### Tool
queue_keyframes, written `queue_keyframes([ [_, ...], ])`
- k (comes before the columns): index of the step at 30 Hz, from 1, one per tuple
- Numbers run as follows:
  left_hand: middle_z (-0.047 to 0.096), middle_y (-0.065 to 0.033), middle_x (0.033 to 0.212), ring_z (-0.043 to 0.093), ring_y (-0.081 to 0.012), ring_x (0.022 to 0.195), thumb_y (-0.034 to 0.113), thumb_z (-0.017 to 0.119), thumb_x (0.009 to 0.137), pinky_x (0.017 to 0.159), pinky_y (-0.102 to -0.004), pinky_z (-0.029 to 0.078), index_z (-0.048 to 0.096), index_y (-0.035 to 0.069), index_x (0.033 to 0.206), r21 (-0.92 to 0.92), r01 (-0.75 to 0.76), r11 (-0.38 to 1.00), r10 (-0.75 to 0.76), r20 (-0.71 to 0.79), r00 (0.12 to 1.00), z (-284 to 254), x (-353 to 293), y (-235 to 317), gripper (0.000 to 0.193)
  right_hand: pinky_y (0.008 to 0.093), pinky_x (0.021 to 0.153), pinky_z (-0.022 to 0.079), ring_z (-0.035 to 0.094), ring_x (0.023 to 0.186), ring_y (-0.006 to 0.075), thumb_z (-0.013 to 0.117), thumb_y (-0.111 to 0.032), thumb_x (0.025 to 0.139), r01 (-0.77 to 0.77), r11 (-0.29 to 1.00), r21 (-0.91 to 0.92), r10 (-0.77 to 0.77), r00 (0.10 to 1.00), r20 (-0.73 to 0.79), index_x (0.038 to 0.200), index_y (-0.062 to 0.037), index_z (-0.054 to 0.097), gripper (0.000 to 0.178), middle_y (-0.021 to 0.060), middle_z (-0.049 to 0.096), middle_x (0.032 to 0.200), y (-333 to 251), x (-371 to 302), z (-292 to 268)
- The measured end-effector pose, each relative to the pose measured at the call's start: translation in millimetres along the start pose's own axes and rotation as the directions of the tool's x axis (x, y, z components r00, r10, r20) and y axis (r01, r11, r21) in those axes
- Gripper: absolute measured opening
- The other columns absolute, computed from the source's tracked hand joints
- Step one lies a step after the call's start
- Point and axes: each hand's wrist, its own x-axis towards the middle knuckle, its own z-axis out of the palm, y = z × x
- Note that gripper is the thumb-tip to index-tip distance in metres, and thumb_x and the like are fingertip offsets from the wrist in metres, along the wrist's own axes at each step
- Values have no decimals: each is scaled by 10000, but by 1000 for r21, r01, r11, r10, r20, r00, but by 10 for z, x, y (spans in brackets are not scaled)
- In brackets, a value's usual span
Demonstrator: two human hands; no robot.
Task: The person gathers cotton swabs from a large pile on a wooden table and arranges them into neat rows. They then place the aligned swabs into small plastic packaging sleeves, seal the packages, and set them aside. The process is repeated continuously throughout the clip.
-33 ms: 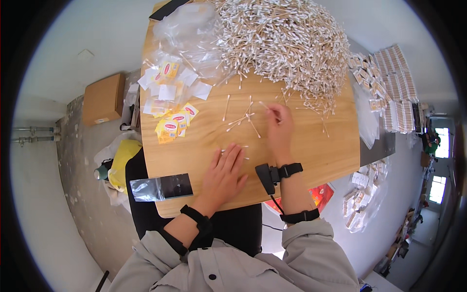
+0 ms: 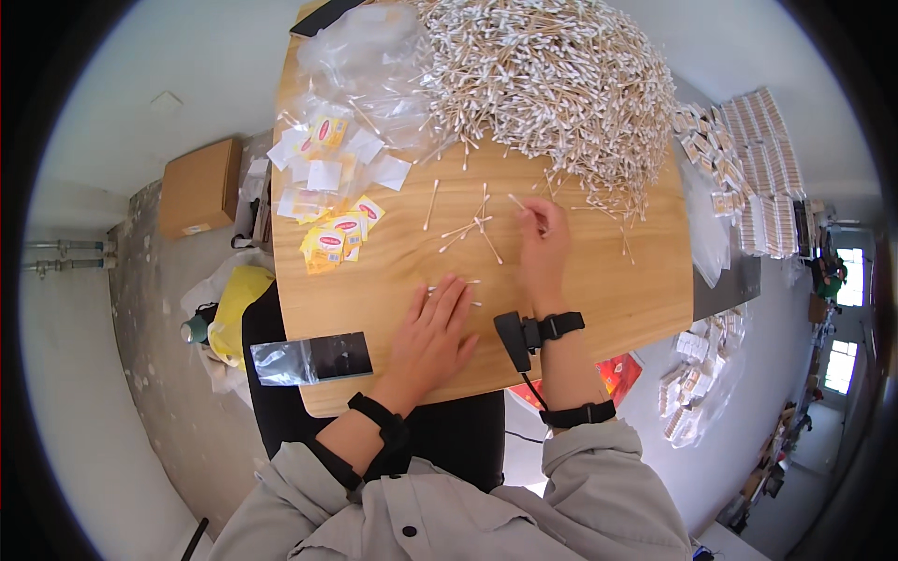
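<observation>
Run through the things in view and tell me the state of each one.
Right hand, pinching a swab
Left hand, flat, palm down over swabs
Loose swabs, scattered
Swab pile, loosely heaped
Clear bag, crumpled
Yellow cards, loosely overlapping
Cardboard box, apparently closed

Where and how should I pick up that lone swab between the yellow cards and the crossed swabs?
Probably pinch the lone swab at mid-stick, from above, finger and thumb on its left and right. It lies flat on the table, pointing roughly away from you, apart from the yellow cards and crossed swabs; gripping the thin stick should spare its cotton tips.
</observation>
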Motion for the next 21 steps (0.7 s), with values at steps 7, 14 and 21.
queue_keyframes([
  [7,444,-170,1414,370,-311,1385,309,693,810,1163,-485,271,440,-20,1389,-43,27,999,-29,-37,999,30,-14,-23,712,312,704,516,626,766,213,700,-112,841,126,913,-388,-53,980,192,1065,-69,644,235,93,612,936,-61,-284,0],
  [14,432,-185,1409,366,-329,1379,300,708,795,1155,-488,285,441,-25,1387,-49,23,999,-25,-48,999,0,-18,-22,726,329,630,517,626,662,212,692,-99,836,-155,931,-330,242,940,239,1017,-66,647,190,57,613,796,-318,-376,95],
  [21,458,-178,1333,414,-349,1304,263,717,784,1139,-493,304,472,3,1366,-73,19,997,-28,-125,992,20,-43,-39,683,341,713,525,619,890,268,690,-23,757,202,887,-415,-50,936,348,1032,-99,677,285,83,596,954,-447,-71,188],
])
